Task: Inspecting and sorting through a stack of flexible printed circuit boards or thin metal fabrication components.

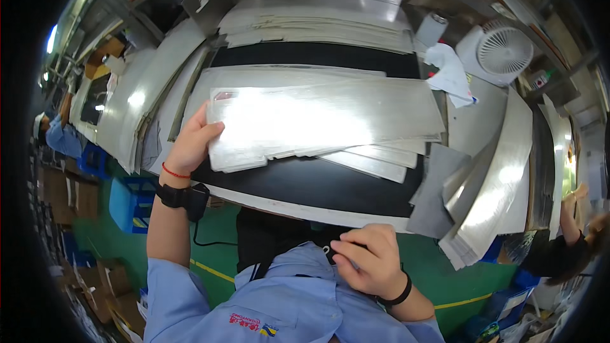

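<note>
A shiny, silvery metal sheet (pixel 381 111) lies across the top of a loose stack at the middle of the bench. My left hand (pixel 194 140) is closed on its left edge, thumb on top and the other fingers partly hidden at the edge. Under its lower right side, more thin metal sheets (pixel 381 166) fan out over the black bench surface (pixel 305 185). My right hand (pixel 370 257) is held in front of my shirt, off the bench's near edge. Its fingers are curled toward the thumb, and whatever they may hold cannot be made out.
Metal sheets are piled at the back (pixel 318 19), left (pixel 136 98) and right (pixel 492 197). A grey cloth (pixel 432 190) lies beside the right pile. A white fan (pixel 502 51), white rag (pixel 450 73) and can (pixel 432 28) stand back right. People work at both sides.
</note>
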Motion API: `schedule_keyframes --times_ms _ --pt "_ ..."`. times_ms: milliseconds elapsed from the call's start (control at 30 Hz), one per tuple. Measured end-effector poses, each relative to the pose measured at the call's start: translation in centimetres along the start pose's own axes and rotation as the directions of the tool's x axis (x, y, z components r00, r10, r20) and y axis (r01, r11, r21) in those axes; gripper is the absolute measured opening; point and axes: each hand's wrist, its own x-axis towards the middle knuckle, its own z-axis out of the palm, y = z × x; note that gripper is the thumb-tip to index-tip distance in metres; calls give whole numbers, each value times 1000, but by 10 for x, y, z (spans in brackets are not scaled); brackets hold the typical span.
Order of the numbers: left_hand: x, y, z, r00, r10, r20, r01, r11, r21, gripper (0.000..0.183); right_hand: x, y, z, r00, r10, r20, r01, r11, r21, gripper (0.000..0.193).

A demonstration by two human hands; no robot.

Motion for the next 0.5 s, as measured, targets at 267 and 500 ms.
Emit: schedule_keyframes --times_ms 267,500 --pt "4 -4 -34 996 -28 80 44 979 -198 58 96 8 45 989 94 115 -70 978 -198 39" --pt "6 -5 -34 992 -20 121 42 982 -186 57 106 20 64 969 209 129 -138 897 -420 59"
